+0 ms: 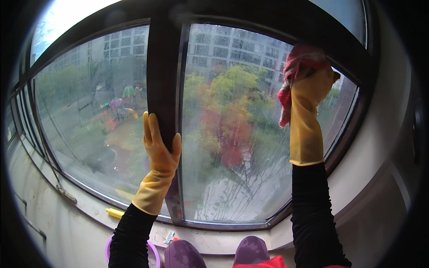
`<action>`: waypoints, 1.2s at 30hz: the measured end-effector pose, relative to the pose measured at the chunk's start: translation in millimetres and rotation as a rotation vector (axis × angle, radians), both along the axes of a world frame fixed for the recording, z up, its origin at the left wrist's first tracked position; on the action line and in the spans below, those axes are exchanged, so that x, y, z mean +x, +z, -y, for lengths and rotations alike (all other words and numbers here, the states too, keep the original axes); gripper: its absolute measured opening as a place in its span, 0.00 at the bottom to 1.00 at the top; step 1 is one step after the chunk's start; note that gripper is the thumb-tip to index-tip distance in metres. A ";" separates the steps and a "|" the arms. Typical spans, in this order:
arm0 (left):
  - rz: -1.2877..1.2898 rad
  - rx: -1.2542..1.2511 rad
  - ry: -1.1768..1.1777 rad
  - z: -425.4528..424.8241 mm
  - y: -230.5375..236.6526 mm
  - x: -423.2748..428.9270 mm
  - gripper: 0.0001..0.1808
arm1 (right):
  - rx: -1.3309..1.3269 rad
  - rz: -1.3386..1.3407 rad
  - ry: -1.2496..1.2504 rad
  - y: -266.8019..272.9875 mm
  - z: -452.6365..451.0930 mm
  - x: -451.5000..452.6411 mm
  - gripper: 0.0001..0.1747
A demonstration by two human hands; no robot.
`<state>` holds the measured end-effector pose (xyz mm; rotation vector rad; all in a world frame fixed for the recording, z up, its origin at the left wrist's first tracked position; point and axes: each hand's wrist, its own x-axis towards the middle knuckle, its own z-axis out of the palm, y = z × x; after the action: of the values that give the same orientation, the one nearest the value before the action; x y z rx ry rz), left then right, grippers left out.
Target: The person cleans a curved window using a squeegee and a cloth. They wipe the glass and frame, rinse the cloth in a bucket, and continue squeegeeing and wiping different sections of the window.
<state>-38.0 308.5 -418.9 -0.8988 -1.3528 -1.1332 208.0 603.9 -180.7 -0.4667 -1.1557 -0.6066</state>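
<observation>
My right hand (311, 85), in a yellow rubber glove, grips a red cloth (303, 57) at the upper right corner of the right window pane (231, 120). Part of the cloth hangs down along the glass on the hand's left side. My left hand (163, 153), gloved the same way, rests against the dark window mullion (163, 77). Its fingers are spread and point upward, with nothing held in them. Streaks and droplets of water mark the right pane. The left pane (83, 134) looks hazy.
On the sill (214, 239) lie a yellow bottle (114, 213) and a scraper (169, 237) with a metal blade. A purple basin (154, 251) sits partly behind my left forearm. A thin-handled tool (66, 193) leans at the left. My knees (251, 249) are close to the sill.
</observation>
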 end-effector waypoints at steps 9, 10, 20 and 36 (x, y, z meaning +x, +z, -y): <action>-0.008 0.029 -0.079 4.3 7.6 2.5 0.45 | 0.053 0.248 0.379 18.2 193.2 -163.7 0.25; 0.016 0.014 -0.099 5.1 5.9 2.3 0.46 | 0.123 0.252 0.376 16.9 186.5 -163.0 0.26; 0.006 -0.036 -0.145 7.9 -9.8 -0.5 0.42 | 0.284 0.982 0.274 -268.1 174.0 -87.1 0.19; -0.095 -0.016 -0.025 1.0 -8.9 3.3 0.36 | -0.471 -0.149 0.294 -158.7 -70.4 120.2 0.19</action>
<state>-34.6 307.5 -427.8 -0.9712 -1.2774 -1.0862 328.2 674.3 -339.4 -0.7132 -1.1953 -0.0372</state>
